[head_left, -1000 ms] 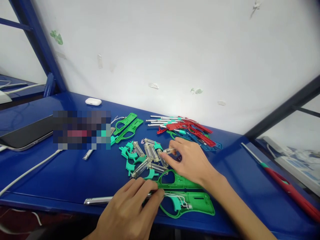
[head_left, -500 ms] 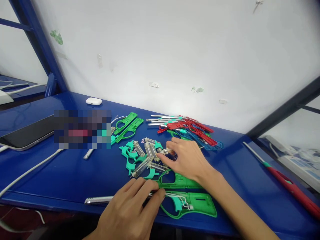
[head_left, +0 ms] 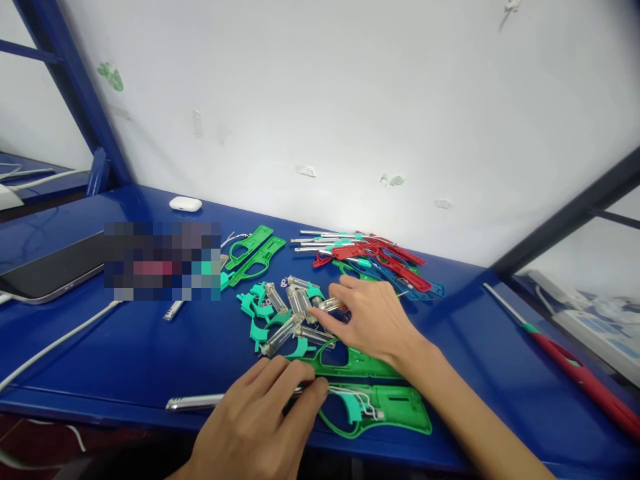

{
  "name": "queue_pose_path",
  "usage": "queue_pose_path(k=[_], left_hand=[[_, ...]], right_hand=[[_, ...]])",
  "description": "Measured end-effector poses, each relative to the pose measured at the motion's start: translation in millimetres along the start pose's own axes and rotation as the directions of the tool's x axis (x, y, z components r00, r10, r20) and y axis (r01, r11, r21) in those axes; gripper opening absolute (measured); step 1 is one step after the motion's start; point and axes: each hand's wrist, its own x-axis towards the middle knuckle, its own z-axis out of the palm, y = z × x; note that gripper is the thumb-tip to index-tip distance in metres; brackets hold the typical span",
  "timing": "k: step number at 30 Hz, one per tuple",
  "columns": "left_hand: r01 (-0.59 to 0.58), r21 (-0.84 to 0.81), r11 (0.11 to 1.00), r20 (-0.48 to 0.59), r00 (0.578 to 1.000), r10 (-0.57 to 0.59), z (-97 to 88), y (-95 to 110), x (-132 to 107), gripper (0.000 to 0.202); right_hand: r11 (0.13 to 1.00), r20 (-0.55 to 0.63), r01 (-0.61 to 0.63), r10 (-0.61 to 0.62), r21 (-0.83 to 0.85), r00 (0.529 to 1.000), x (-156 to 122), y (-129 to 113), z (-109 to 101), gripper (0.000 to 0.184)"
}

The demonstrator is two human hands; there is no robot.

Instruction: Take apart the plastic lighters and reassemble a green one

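Note:
My left hand is closed around the front of a green lighter handle half at the table's near edge. A metal tube sticks out to its left; a turquoise trigger and white wires lie in the shell. Beyond it rests a second green half, partly under my right wrist. My right hand pinches a clear lighter fuel tank over the loose parts; its far end is hidden by the fingers. Several clear tanks and turquoise triggers lie just left.
Red, blue and green lighter parts with metal tubes are heaped by the wall. Another pair of green halves lies back left. A phone, white cable and white case are at left, a red lighter at right.
The whole view has shifted very slightly. Both hands keep nearly the same places and grips, and the parts lie as before.

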Motion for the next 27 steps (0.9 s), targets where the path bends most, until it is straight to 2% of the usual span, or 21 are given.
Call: queue_pose_path(k=[6,15,22,27], left_hand=[[-0.001,0.011,1.0,-0.005,1.0,0.001,-1.0,0,3,0.037],[-0.01,0.026,1.0,-0.024,1.0,0.011,-1.2,0,1,0.036],[-0.009,0.035,0.999,-0.005,1.0,0.009,-0.9,-1,-1,0.035],[0.007,0.01,1.0,0.0,1.0,-0.007,-2.3,-1,-1,0.034]], right_hand=[[1.0,-0.025,-0.009,0.009,-0.005,1.0,-1,0,-1,0.053],[0.996,-0.067,-0.083,0.086,0.04,0.994,0,3,-2,0.076],[0.984,-0.063,-0.154,0.16,0.094,0.985,-1,13,-11,0.068],[0.967,-0.057,-0.196,0.207,0.161,0.977,-17,19,-40,0.056]])
